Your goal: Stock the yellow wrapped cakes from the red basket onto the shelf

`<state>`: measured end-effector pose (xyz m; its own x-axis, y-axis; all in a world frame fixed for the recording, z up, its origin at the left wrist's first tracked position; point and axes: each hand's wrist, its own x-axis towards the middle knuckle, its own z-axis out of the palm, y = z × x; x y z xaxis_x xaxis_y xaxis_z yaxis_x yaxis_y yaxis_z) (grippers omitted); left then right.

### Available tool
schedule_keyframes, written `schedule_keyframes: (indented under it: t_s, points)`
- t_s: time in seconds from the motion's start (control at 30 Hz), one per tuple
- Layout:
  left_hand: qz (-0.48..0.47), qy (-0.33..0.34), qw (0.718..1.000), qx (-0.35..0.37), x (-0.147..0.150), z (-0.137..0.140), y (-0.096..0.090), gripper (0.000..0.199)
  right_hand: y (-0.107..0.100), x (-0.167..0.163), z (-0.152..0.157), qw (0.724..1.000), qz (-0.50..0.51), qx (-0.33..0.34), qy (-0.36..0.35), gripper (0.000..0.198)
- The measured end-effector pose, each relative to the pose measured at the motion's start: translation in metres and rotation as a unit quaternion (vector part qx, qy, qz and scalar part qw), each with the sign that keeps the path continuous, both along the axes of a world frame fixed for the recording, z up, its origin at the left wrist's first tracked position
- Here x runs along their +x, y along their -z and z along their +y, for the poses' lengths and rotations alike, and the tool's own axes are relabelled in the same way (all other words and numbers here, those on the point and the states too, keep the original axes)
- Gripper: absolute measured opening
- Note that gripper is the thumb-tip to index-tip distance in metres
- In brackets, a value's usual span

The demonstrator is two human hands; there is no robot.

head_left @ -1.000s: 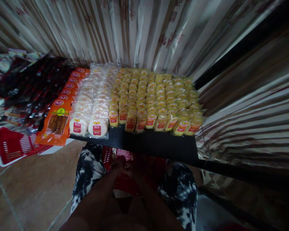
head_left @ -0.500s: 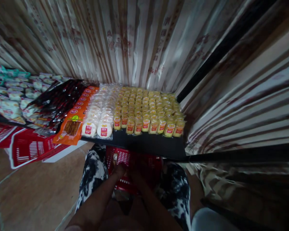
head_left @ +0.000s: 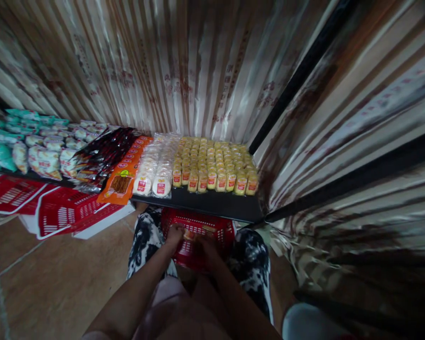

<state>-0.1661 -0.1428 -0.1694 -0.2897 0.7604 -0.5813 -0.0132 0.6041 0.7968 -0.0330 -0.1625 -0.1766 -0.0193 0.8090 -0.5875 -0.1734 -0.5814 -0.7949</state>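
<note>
A red plastic basket [head_left: 226, 231] with slotted sides sits between my knees, under the edge of the black shelf. Both of my hands are over it. My left hand [head_left: 176, 233] is closed, its fingers on the left end of a small yellowish-orange snack packet [head_left: 189, 234]. At the packet's other end is my right hand [head_left: 207, 242], also closed against it, though dark and partly blurred. On the shelf just above stand rows of small yellow wrapped cakes [head_left: 216, 163]. Beside them are white round wrapped crackers [head_left: 161, 184] in two rows.
Farther left on the black shelf [head_left: 216, 203] lie an orange snack bag [head_left: 118, 182], dark red packets [head_left: 109, 153], and white and teal packets [head_left: 44, 158]. More red baskets [head_left: 62, 212] stand below. Striped plastic sheeting [head_left: 198, 71] hangs behind, with black poles [head_left: 293, 89] at the right.
The view has shifted, so the shelf goods at the left appear farther right. My hands have come higher over the basket, and the small packet between them now shows.
</note>
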Motion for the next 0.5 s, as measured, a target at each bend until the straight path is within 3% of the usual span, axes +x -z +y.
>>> schedule_keyframes:
  t_s: [0.27, 0.5]
  points:
    - [-0.084, -0.054, 0.993, 0.064, -0.001, -0.005, -0.032, 0.027, -0.026, -0.006, -0.01, 0.995, 0.08, -0.001, 0.057, 0.025]
    - [-0.046, -0.043, 0.994, 0.088, -0.001, -0.013, -0.047, 0.023, -0.028, -0.012, -0.013, 0.997, 0.065, 0.011, 0.037, 0.033]
